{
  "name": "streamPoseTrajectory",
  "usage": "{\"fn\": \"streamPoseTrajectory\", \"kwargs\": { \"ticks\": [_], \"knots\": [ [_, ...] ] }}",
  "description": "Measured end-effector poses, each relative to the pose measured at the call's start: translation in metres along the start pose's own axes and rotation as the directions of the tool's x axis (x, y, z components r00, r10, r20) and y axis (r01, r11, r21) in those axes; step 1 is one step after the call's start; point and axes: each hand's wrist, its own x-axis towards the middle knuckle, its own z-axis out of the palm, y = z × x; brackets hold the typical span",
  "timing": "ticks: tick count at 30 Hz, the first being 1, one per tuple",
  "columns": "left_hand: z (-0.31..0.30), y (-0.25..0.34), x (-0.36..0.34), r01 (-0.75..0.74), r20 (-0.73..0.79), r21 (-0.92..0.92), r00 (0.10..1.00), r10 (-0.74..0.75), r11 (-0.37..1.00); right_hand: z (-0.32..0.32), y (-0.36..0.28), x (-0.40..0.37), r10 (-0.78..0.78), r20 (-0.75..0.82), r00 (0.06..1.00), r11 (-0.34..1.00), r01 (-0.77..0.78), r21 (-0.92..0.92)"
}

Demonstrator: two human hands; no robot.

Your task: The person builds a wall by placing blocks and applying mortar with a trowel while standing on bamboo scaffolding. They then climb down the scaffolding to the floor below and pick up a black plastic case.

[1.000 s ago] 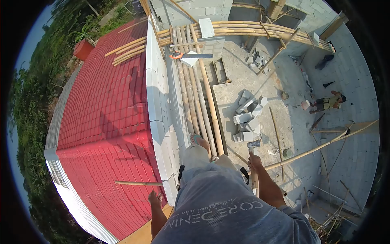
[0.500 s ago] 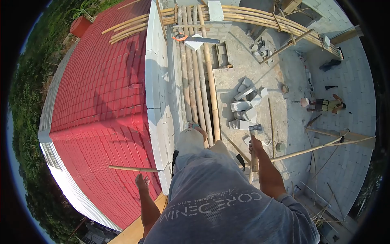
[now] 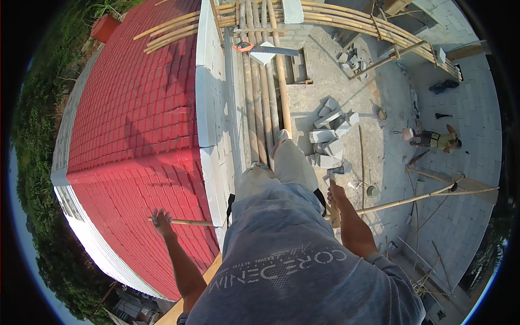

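My right hand [image 3: 337, 196] is wrapped round the wooden handle of a hatchet [image 3: 337, 169], its dark metal head pointing forward over the floor below. On the other side, my left hand [image 3: 161, 222] is held out with fingers apart, overlapping the outer end of a bamboo stick [image 3: 192, 222] that juts from the wall top [image 3: 207, 168]. My feet are on a walkway of bamboo poles [image 3: 264, 111]. Farther along it, a handsaw [image 3: 276, 51] with an orange grip lies across a small white block [image 3: 262, 58].
A red tiled roof [image 3: 135, 130] slopes away left of the wall. Down on the floor to the right are a pile of grey blocks [image 3: 327, 135] and a bucket [image 3: 372, 191]. Another person [image 3: 437, 140] is lower down at right. Bamboo scaffolding [image 3: 352, 19] spans the far side.
I have stepped forward along the poles, and both feet now show. My left hand has swung outward and forward to the stick's end. The hatchet stays in my right hand, shifted slightly left.
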Motion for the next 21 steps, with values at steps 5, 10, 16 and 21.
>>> {"fn": "streamPoseTrajectory", "kwargs": {
  "ticks": [5,10,16,21],
  "knots": [
    [0.038,0.048,0.013,-0.166,0.033,0.005,0.986,0.166,0.986,0.008,-0.035,0.012,-0.006,-0.005,1.0,1.0,0.006,-0.013],
    [0.113,0.101,0.039,-0.217,0.053,-0.037,0.974,0.219,0.976,0.025,-0.092,0.041,0.021,-0.063,0.998,1.0,-0.02,0.014],
    [0.194,0.173,0.076,-0.287,0.181,0.036,0.944,0.276,0.957,0.032,-0.15,0.043,-0.023,-0.002,1.0,0.992,0.023,0.125],
    [0.266,0.245,0.085,-0.35,0.295,0.093,0.904,0.31,0.932,0.034,-0.199,0.054,-0.043,-0.024,0.999,0.995,0.045,0.084]
  ]
}}
